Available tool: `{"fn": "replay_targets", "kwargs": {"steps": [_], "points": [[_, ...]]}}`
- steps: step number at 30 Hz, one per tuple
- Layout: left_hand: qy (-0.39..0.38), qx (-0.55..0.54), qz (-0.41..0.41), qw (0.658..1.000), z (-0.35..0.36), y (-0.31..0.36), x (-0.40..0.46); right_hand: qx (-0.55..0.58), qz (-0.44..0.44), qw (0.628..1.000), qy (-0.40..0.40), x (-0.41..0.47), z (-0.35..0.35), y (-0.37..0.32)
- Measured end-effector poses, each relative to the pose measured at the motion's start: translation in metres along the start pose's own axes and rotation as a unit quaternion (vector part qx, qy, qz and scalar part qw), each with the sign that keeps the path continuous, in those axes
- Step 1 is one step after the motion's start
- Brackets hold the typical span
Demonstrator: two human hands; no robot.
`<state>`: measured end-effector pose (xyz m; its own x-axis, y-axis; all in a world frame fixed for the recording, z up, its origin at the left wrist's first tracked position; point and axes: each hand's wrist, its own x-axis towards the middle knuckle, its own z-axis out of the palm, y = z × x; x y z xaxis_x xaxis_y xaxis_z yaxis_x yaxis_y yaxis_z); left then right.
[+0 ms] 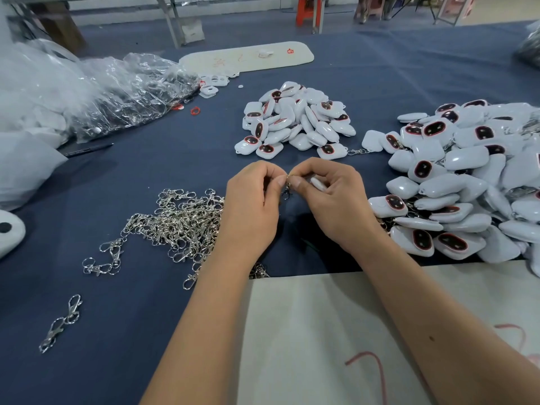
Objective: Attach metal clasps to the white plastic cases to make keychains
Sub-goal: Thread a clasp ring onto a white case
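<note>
Clasp (287,190) hangs between my two hands above the cloth (163,159), its ring pinched by my left hand (252,206); my right hand (330,197) curls around a case (318,182). Both look light and stiff, the metal slippery, so I'd grip the case by its edges.
</note>
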<state>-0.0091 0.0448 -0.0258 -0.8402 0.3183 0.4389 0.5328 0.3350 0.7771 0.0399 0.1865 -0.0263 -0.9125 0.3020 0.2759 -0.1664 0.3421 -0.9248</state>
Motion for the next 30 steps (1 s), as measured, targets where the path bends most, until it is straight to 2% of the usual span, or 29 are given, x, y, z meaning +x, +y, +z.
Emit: {"fn": "replay_targets", "kwargs": {"steps": [6, 12, 17, 20, 25, 26, 28, 30], "points": [[0.017, -0.015, -0.004, 1.0, 0.005, 0.006, -0.001, 0.021, -0.003, 1.0, 0.02, -0.001, 0.001, -0.002], [0.015, 0.039, 0.006, 0.999, 0.003, 0.005, -0.001, -0.026, 0.013, 1.0, 0.012, -0.001, 0.003, -0.004], [-0.025, 0.031, -0.02, 0.999, 0.003, 0.001, -0.002, -0.06, 0.036, 0.995, 0.076, 0.001, 0.003, 0.004], [-0.05, 0.004, -0.037, 0.998, 0.004, -0.001, -0.003, 0.001, 0.071, 0.992, 0.104, 0.005, 0.0, 0.008], [-0.071, 0.008, -0.015, 0.997, -0.001, -0.003, -0.004, 0.146, 0.099, 0.976, 0.126, 0.008, 0.001, 0.01], [-0.075, 0.012, -0.011, 0.997, -0.001, -0.003, -0.004, 0.145, 0.1, 0.975, 0.137, 0.008, 0.0, 0.011], [-0.079, 0.022, -0.007, 0.997, -0.002, -0.003, -0.004, 0.067, 0.088, 0.982, 0.155, 0.01, -0.002, 0.014], [-0.082, 0.033, -0.003, 0.996, -0.003, -0.004, -0.004, 0.01, 0.079, 0.987, 0.141, 0.011, -0.003, 0.016]]}}
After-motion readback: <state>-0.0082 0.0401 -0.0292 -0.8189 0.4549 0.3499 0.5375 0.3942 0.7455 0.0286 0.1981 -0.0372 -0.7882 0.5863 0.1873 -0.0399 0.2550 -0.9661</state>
